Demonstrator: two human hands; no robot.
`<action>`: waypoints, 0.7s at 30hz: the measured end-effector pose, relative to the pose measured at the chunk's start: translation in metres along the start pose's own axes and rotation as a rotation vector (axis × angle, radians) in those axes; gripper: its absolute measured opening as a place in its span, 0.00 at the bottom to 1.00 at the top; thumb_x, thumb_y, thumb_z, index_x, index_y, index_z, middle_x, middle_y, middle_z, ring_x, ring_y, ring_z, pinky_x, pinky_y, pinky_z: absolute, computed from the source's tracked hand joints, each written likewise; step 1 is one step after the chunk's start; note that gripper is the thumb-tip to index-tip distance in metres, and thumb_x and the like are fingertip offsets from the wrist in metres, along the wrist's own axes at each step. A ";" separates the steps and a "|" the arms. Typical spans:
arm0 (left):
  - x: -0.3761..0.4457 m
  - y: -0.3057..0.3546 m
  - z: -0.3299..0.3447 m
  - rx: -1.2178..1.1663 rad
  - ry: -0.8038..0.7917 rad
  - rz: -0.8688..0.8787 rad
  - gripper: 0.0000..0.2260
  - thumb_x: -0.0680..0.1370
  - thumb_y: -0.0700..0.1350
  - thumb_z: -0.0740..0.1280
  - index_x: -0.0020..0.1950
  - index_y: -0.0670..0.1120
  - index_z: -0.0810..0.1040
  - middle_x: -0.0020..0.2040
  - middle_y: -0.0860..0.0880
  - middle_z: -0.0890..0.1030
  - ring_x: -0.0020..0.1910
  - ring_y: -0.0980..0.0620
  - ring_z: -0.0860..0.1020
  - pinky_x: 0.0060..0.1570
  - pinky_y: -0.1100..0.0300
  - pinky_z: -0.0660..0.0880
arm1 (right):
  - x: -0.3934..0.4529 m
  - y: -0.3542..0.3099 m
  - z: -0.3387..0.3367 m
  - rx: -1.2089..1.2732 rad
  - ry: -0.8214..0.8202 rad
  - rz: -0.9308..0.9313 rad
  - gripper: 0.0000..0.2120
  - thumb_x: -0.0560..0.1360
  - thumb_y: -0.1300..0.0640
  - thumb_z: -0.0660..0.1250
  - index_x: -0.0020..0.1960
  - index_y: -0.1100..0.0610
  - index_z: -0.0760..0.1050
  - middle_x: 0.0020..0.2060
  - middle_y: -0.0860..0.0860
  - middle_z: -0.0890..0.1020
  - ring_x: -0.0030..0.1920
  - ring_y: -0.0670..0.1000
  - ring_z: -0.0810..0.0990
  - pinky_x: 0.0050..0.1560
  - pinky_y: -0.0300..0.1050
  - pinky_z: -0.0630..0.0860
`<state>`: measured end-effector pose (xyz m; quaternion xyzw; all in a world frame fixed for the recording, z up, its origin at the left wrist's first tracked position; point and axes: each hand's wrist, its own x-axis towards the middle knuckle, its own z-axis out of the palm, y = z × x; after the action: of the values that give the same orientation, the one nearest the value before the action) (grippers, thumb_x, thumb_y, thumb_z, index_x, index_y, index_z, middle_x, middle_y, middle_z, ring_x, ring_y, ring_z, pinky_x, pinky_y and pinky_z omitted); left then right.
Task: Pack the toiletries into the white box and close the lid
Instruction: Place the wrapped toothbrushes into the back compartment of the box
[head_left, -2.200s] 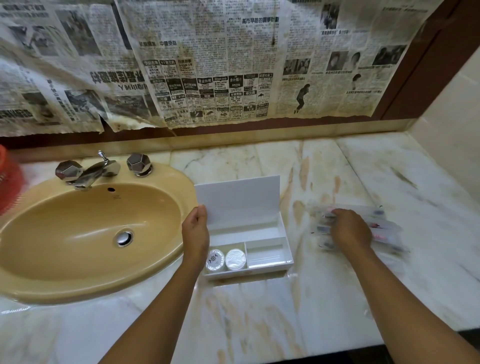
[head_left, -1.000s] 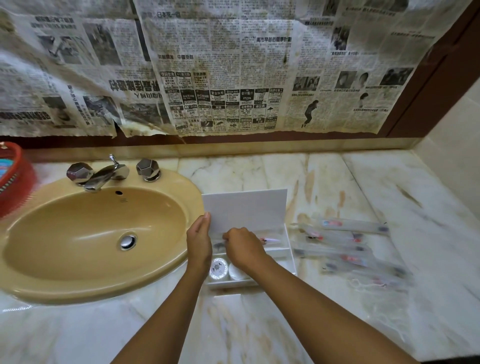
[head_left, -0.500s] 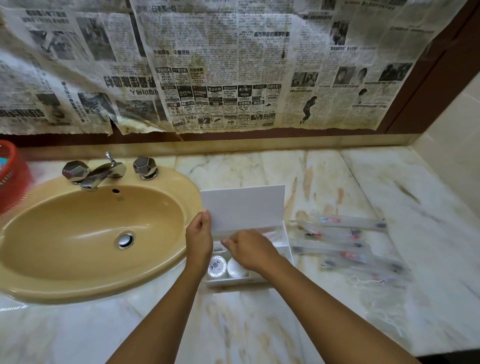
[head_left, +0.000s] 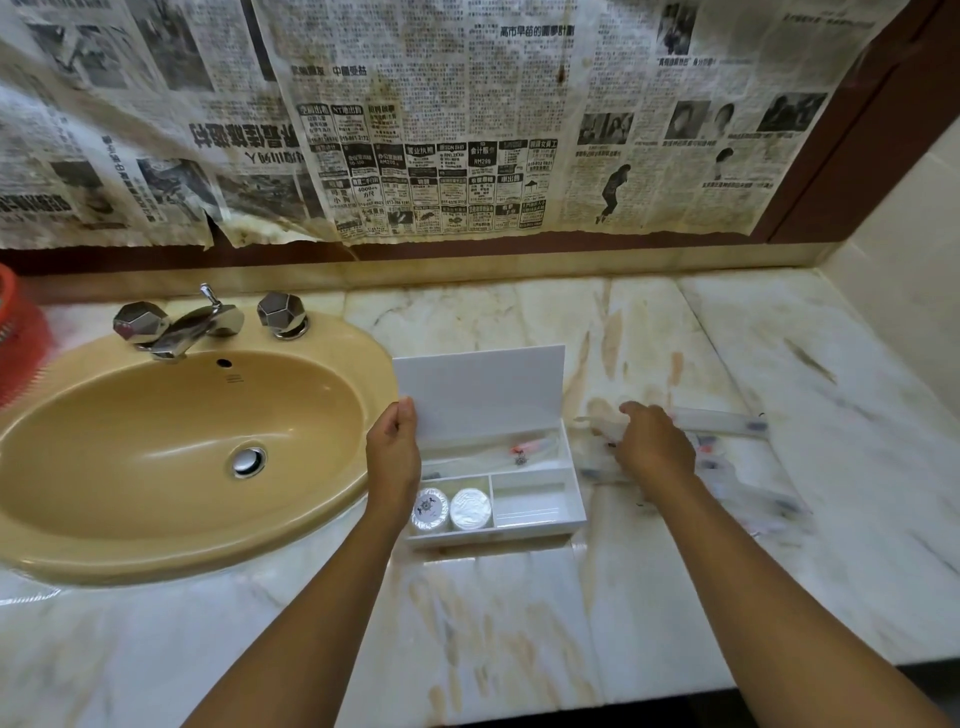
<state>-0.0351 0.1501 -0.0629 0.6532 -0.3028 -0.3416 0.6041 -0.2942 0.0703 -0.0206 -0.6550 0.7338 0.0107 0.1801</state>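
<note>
The white box stands on the marble counter beside the sink, its lid raised upright. My left hand pinches the lid's lower left edge. Two round white soaps lie in the front left compartment, and a wrapped toothbrush lies in the long back compartment. The front right compartment holds nothing I can make out. My right hand rests on the pile of wrapped toothbrushes to the right of the box, fingers curled down on one packet; the grip is blurred.
A yellow sink with a chrome tap fills the left. A red basket sits at the far left edge. Newspaper covers the wall behind. The counter's front edge runs below my arms.
My right hand left a wrapped toothbrush in the box's back compartment and moved right onto the pile of packets. My left hand stayed on the lid.
</note>
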 end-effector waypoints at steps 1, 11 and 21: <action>0.000 0.000 0.000 0.002 0.002 -0.001 0.24 0.82 0.55 0.59 0.43 0.33 0.68 0.41 0.47 0.71 0.41 0.49 0.67 0.44 0.54 0.65 | 0.000 0.005 0.005 -0.022 -0.008 0.006 0.14 0.75 0.61 0.64 0.59 0.54 0.74 0.58 0.56 0.77 0.52 0.59 0.79 0.45 0.46 0.73; -0.002 0.002 0.001 0.001 0.009 0.004 0.22 0.83 0.52 0.58 0.44 0.32 0.69 0.41 0.47 0.70 0.42 0.50 0.67 0.45 0.55 0.65 | -0.012 -0.005 -0.001 0.116 0.320 -0.146 0.12 0.77 0.67 0.58 0.52 0.56 0.78 0.47 0.55 0.81 0.45 0.59 0.80 0.38 0.43 0.67; -0.004 0.006 0.002 -0.044 0.005 -0.008 0.20 0.84 0.49 0.59 0.42 0.32 0.69 0.41 0.47 0.68 0.40 0.51 0.65 0.42 0.57 0.63 | -0.079 -0.084 -0.064 0.616 0.353 -0.603 0.02 0.78 0.60 0.63 0.49 0.55 0.74 0.37 0.47 0.78 0.35 0.49 0.74 0.33 0.42 0.70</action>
<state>-0.0389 0.1519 -0.0562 0.6420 -0.2912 -0.3488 0.6176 -0.2228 0.1180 0.0801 -0.7469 0.4992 -0.3721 0.2334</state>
